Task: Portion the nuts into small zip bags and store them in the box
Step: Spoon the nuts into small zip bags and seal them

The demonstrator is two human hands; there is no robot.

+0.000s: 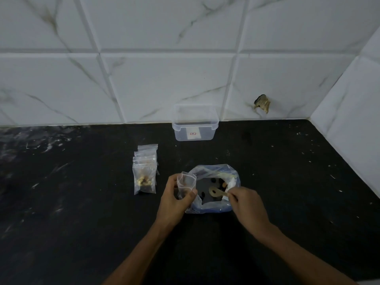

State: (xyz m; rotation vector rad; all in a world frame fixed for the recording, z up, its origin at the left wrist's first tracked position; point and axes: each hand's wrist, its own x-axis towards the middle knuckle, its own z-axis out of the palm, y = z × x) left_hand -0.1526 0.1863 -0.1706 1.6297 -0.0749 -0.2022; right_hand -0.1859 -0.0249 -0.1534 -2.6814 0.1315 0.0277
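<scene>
My left hand point(174, 199) grips a small clear zip bag point(186, 183), held upright with its mouth up, at the left edge of a large open plastic bag point(213, 205) lying on the counter. A few nuts point(223, 184) show inside the large bag. My right hand point(245, 204) pinches the handle of a small wooden spoon point(214, 191), its bowl inside the large bag. To the left lies a stack of filled zip bags point(145, 171) with nuts in them. A clear plastic box point(195, 122) stands open by the wall.
The black counter point(82, 202) runs left to right, with white flecks on it. Marble-look wall tiles point(144, 79) close off the back and the right corner. A chipped hole point(262, 102) marks the back wall to the right of the box.
</scene>
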